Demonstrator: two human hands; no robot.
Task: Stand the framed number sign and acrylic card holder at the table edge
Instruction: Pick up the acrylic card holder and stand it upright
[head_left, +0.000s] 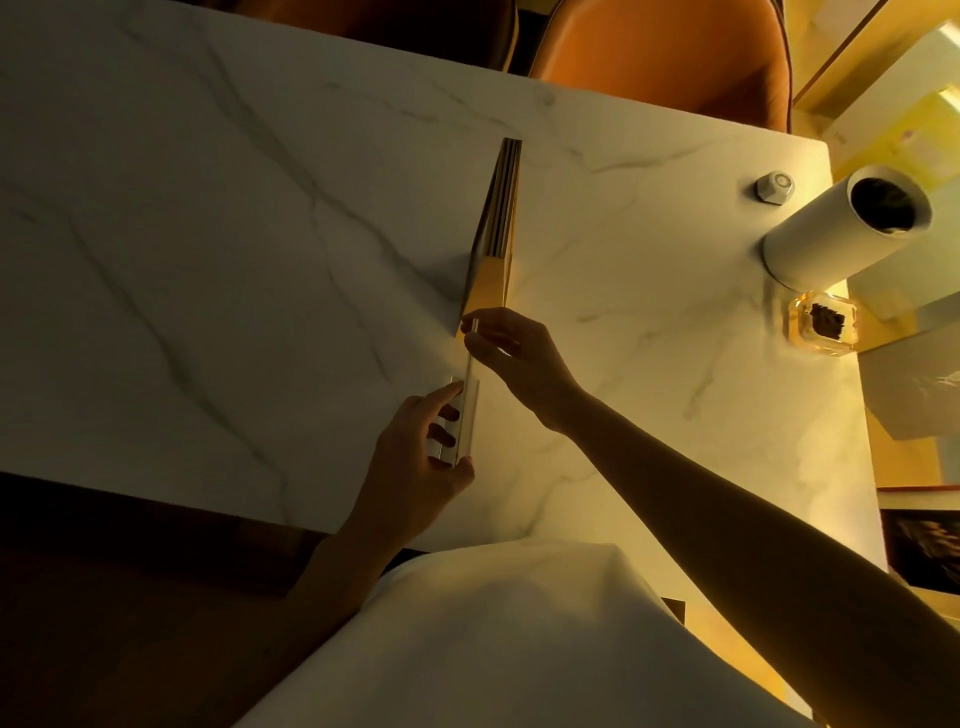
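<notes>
Two hands meet on the clear card holder (466, 410), which stands upright on its edge on the marble table (208, 260), close to the near side of the tabletop. From where I watch, a white cloth or garment (519, 639) fills the bottom of the view, just below the table's near edge. My left hand (415, 467) comes up from under it and grips the nearer end of the card holder, thumb on the right face and fingers curled against the left face, so the hand is partly closed around the thin plate. My right hand (519, 358) reaches in from the right and pinches the top far corner of the same holder between thumb and fingertips, the other fingers loosely bent. Just beyond that corner, and nearly in line with it, the framed sign (498, 218) stands upright on the table, seen edge-on, its gold rim catching warm light; I cannot read its face from here. Well off to the right, near the table's right edge, sit a small clear dish (821, 325) with something dark in it, a white cylinder (841, 228) with a dark opening, and a small grey hexagonal knob (775, 186). Beyond the far edge I see an orange chair (665, 52).
</notes>
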